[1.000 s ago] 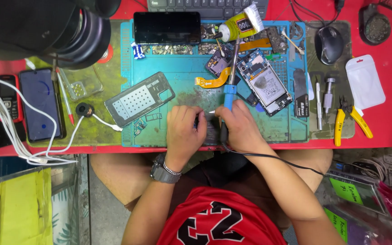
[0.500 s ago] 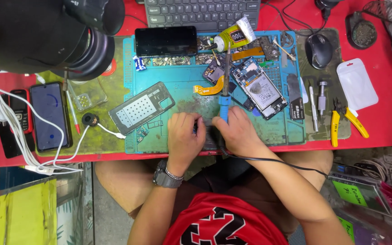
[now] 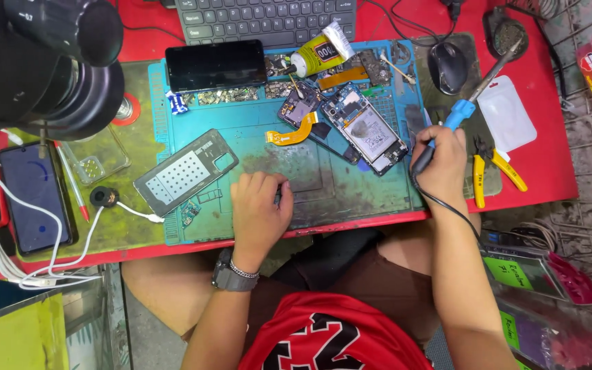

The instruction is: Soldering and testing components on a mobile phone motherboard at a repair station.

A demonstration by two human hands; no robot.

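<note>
Left to right. Grey perforated back cover [image 3: 185, 172] lies off the phone on the teal mat [image 3: 241, 130], w/ a small circuit piece [image 3: 190, 214] just beside it.

Left hand [image 3: 260, 205]: fingers curled nearly closed, pinching a small dark part against the mat; what kind of part, cannot tell.

Opened phone [image 3: 368, 130] sits mat centre-right, internals exposed, orange flex cable [image 3: 294, 133] loose beside it. Judged mid-repair: disassembly done, reassembly outstanding.

Right hand [image 3: 441, 168]: fingers wrapped tight round the soldering iron [image 3: 462, 109], tip raised toward the stand [image 3: 505, 31] at the surface's far edge, well apart from the phone.
</note>
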